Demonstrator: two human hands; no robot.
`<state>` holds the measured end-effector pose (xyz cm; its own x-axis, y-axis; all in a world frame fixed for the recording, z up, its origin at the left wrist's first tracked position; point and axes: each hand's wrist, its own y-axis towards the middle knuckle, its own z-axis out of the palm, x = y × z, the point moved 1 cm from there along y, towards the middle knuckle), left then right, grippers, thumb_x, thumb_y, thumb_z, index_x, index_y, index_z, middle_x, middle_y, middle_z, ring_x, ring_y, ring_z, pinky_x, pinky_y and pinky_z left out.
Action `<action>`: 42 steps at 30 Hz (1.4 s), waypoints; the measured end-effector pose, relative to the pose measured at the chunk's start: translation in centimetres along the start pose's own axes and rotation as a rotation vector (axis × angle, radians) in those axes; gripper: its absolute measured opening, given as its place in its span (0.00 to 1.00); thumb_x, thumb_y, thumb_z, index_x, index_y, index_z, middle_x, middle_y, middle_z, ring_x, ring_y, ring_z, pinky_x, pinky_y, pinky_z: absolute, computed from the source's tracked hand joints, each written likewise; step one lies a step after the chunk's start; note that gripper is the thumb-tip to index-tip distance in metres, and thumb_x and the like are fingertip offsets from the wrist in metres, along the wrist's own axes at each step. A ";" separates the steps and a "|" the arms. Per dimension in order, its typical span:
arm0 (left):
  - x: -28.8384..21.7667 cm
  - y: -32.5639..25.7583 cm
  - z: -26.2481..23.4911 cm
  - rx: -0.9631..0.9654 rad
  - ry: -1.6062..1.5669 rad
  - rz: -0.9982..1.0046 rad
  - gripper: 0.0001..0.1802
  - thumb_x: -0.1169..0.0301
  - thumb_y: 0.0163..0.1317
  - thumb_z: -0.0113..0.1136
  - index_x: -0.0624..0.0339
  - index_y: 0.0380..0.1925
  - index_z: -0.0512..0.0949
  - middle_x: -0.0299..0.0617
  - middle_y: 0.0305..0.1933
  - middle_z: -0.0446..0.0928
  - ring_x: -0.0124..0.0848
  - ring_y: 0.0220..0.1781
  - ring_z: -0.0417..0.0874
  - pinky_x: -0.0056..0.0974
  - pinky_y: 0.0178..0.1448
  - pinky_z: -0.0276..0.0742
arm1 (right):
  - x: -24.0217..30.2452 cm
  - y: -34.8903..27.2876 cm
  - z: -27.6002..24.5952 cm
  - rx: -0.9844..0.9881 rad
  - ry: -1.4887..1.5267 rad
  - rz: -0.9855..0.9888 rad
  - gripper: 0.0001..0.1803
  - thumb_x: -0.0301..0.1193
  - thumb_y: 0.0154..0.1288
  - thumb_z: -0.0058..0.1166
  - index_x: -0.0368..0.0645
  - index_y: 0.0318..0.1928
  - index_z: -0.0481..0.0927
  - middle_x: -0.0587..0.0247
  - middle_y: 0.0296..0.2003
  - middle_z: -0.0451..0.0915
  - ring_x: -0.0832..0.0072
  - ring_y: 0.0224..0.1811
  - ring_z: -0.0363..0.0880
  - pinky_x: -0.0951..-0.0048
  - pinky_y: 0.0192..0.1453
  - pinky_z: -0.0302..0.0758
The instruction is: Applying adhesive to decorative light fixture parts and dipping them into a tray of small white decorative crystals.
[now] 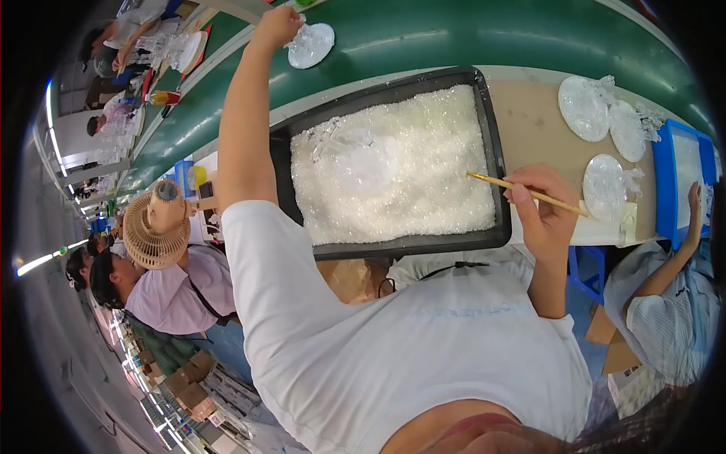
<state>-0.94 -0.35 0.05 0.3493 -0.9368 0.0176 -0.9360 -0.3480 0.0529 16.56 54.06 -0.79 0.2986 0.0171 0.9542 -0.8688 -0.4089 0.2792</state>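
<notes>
My left hand (279,27) reaches far out over the green conveyor belt. Its fingers are closed at the upper part of a clear ornament with a round base (311,47); the exact grip is partly hidden. In my right hand (546,213) is a thin paintbrush (495,181) with a light wooden handle, its tip pointing left over the tray's right rim. Between my arms sits a black tray (495,144) filled with white glittery granules (435,159). A shallow, smoother hollow (367,160) shows in the granules left of the middle.
Several clear ornaments with round bases (605,187) lie on the brown board right of the tray. A blue bin (665,181) stands beyond them, with a co-worker's hand (694,198) at it. A beige fan (157,227) is at the left. The green belt (454,38) runs along the far side.
</notes>
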 end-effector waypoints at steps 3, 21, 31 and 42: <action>-0.8 -1.8 -1.7 -0.123 -0.030 0.162 0.14 0.66 0.56 0.59 0.64 0.36 0.84 0.61 0.35 0.83 0.56 0.40 0.85 0.52 0.47 0.80 | -0.2 1.1 -1.0 0.054 -0.063 -0.041 0.09 0.26 0.67 0.55 0.31 0.41 0.81 0.52 0.35 0.82 0.66 0.35 0.79 0.67 0.41 0.75; -21.1 -30.2 -12.0 -0.094 -0.773 0.647 0.17 0.75 0.56 0.68 0.56 0.39 0.68 0.43 0.30 0.79 0.42 0.29 0.86 0.40 0.30 0.77 | 7.0 5.5 4.6 0.170 -0.523 -0.455 0.34 0.26 0.50 0.70 0.44 0.62 0.77 0.59 0.49 0.84 0.61 0.38 0.83 0.69 0.34 0.77; -11.9 -28.5 -9.5 -0.335 -0.658 0.501 0.14 0.67 0.64 0.65 0.59 0.47 0.79 0.42 0.41 0.84 0.37 0.41 0.86 0.40 0.43 0.80 | 4.3 5.5 5.8 0.300 -0.549 -0.321 0.16 0.27 0.52 0.70 0.40 0.43 0.83 0.56 0.33 0.84 0.62 0.30 0.83 0.69 0.32 0.76; -7.8 -27.3 -3.7 0.152 -0.490 0.183 0.16 0.63 0.62 0.65 0.66 0.43 0.82 0.51 0.33 0.84 0.38 0.33 0.84 0.39 0.39 0.78 | 3.3 6.3 6.8 0.539 -0.729 -0.295 0.11 0.31 0.58 0.65 0.37 0.38 0.82 0.54 0.32 0.83 0.55 0.32 0.82 0.63 0.35 0.76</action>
<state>22.07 16.64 2.13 0.1530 -0.8766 -0.4562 -0.9880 -0.1447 -0.0533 14.79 45.33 3.35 0.8074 -0.3117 0.5009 -0.4743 -0.8478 0.2371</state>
